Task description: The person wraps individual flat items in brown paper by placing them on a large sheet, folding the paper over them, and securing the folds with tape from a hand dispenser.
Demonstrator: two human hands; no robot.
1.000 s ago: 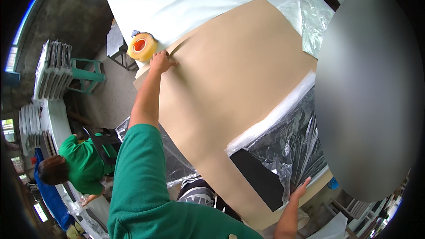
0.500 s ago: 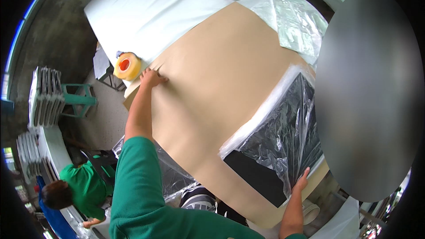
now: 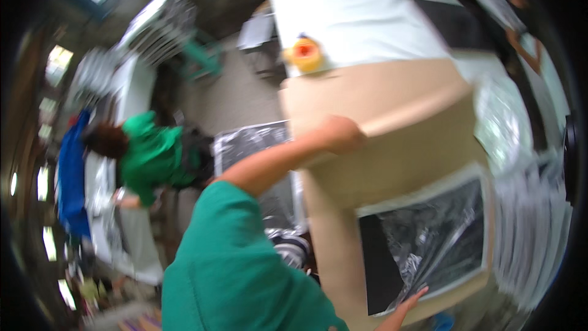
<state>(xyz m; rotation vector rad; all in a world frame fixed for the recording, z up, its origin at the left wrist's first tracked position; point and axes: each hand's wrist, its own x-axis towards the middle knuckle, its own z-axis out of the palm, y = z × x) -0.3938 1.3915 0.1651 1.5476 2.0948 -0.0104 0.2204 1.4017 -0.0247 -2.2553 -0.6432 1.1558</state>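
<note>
A large sheet of brown paper (image 3: 380,92) covers the near part of the white table. My left hand (image 3: 340,135), blurred and with curled fingers, grips the sheet, which is lifted and bent over in a broad fold. On the paper at the near right lies a flat black panel (image 3: 376,263), partly covered by crinkled clear plastic film (image 3: 438,233) with a pale border. My right hand (image 3: 416,297) rests at the panel's near edge, fingers stretched out against the film.
A yellow tape roll (image 3: 305,55) stands on the white table covering (image 3: 349,12). Clear plastic (image 3: 502,122) and stacked wrapped panels (image 3: 530,227) lie to the right. A co-worker in green (image 3: 156,153) is at the left, near a green stool (image 3: 202,55). Another wrapped panel (image 3: 269,190) lies below my left arm.
My left hand has moved right and nearer to me, drawing the brown paper's left part up into a fold. My right hand stays at the panel's edge. The view has swung left.
</note>
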